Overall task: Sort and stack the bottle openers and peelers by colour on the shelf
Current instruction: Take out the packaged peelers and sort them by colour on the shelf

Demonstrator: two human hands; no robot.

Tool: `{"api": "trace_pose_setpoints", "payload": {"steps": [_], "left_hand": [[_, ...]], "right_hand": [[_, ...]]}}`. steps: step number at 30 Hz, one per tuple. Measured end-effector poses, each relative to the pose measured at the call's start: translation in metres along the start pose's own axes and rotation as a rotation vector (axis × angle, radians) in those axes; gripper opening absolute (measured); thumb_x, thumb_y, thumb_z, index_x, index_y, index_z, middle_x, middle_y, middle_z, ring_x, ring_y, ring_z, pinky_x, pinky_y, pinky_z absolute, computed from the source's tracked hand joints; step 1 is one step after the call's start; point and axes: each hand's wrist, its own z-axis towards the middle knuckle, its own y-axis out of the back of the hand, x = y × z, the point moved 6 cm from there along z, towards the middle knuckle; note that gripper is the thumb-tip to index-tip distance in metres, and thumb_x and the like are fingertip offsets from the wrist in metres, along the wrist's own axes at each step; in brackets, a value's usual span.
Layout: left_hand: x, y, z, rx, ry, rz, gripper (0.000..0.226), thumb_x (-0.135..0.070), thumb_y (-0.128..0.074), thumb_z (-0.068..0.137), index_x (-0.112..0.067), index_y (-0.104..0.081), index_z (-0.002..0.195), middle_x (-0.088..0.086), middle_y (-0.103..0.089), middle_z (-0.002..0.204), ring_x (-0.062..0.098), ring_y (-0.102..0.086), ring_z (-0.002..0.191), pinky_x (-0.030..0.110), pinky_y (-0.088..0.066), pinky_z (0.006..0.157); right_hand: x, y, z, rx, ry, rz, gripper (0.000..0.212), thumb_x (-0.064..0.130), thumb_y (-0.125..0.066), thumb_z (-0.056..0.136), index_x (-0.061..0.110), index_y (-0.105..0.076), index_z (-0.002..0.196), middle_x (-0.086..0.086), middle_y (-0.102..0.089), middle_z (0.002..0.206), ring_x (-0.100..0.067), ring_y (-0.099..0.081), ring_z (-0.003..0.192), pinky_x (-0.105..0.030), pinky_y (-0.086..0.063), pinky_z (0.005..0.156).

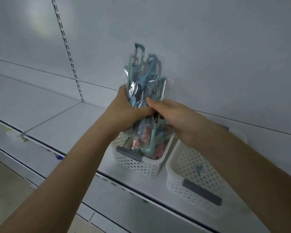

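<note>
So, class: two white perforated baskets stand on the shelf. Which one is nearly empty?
The right-hand basket, under the right hand: just one small greenish item shows on its floor. The left-hand basket holds pink and mint wrapped tools.

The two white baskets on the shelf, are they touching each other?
Apart. The head view shows a strip of bare shelf between the left basket and the right basket at their near ends.
</note>
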Motion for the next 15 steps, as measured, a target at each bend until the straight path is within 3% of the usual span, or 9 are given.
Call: {"api": "trace_pose_setpoints", "payload": {"steps": [2,4,6,7,8,10,12,15], "left_hand": [[0.015,-0.007,-0.002,0.071,0.067,-0.010,0.074,-0.032,-0.089,0.069,-0.024,-0.047,0.130,0.000,-0.071,0.111,0.015,-0.074,0.088,0.037,-0.062,0.074],[0.026,-0.009,-0.005,0.081,0.127,-0.002,0.064,-0.031,-0.086,0.073,-0.025,-0.049,0.124,0.000,-0.071,0.107,0.015,-0.074,0.084,0.033,-0.062,0.072],[0.037,-0.008,-0.005,0.077,0.202,0.034,0.076,-0.038,-0.086,0.070,-0.027,-0.042,0.131,-0.001,-0.069,0.110,0.018,-0.074,0.087,0.039,-0.061,0.078],[0.041,-0.006,-0.004,0.085,0.231,0.073,0.081,-0.043,-0.087,0.068,-0.028,-0.041,0.133,-0.001,-0.069,0.111,0.019,-0.074,0.087,0.042,-0.061,0.081],[0.043,-0.005,-0.003,0.094,0.246,0.107,0.080,-0.046,-0.086,0.067,-0.028,-0.042,0.132,-0.002,-0.070,0.110,0.018,-0.074,0.085,0.042,-0.060,0.081],[0.040,-0.005,-0.003,0.132,0.257,0.156,0.056,-0.045,-0.082,0.073,-0.029,-0.051,0.117,-0.003,-0.072,0.101,0.014,-0.074,0.078,0.032,-0.060,0.074],[0.039,-0.009,-0.004,0.199,0.278,0.218,0.038,-0.043,-0.078,0.079,-0.030,-0.053,0.106,-0.003,-0.073,0.094,0.011,-0.074,0.073,0.025,-0.058,0.066],[0.045,-0.014,-0.008,0.328,0.334,0.222,0.068,-0.051,-0.080,0.074,-0.024,-0.047,0.127,0.003,-0.073,0.108,0.020,-0.075,0.088,0.038,-0.060,0.082]], "right_hand": [[-0.009,-0.001,-0.004,0.045,-0.054,-0.032,0.036,0.052,-0.063,0.089,0.022,-0.070,0.109,0.003,-0.075,0.103,-0.014,-0.070,0.097,-0.025,-0.053,0.072],[-0.017,0.006,-0.010,0.044,-0.084,-0.036,0.032,0.045,-0.062,0.092,0.021,-0.071,0.110,0.001,-0.073,0.110,-0.016,-0.065,0.107,-0.028,-0.048,0.090],[-0.023,0.019,-0.014,-0.016,-0.100,-0.001,0.028,0.039,-0.064,0.091,0.020,-0.070,0.110,-0.001,-0.068,0.118,-0.020,-0.058,0.116,-0.039,-0.037,0.109],[-0.025,0.026,-0.018,-0.058,-0.110,0.037,0.023,0.034,-0.065,0.090,0.018,-0.070,0.106,0.000,-0.066,0.115,-0.019,-0.056,0.113,-0.040,-0.035,0.112],[-0.028,0.031,-0.022,-0.088,-0.126,0.093,0.015,0.028,-0.065,0.090,0.017,-0.069,0.100,0.000,-0.065,0.107,-0.017,-0.056,0.105,-0.038,-0.036,0.112],[-0.033,0.031,-0.029,-0.082,-0.185,0.216,0.003,0.016,-0.063,0.091,0.013,-0.064,0.092,-0.005,-0.063,0.097,-0.019,-0.060,0.096,-0.034,-0.043,0.107],[-0.034,0.023,-0.037,-0.041,-0.236,0.295,0.002,0.011,-0.061,0.093,0.010,-0.062,0.092,-0.011,-0.063,0.091,-0.024,-0.064,0.091,-0.036,-0.050,0.101],[-0.027,0.010,-0.038,0.043,-0.282,0.345,0.011,0.012,-0.056,0.095,0.005,-0.065,0.097,-0.012,-0.067,0.083,-0.023,-0.064,0.083,-0.033,-0.055,0.092]]}}
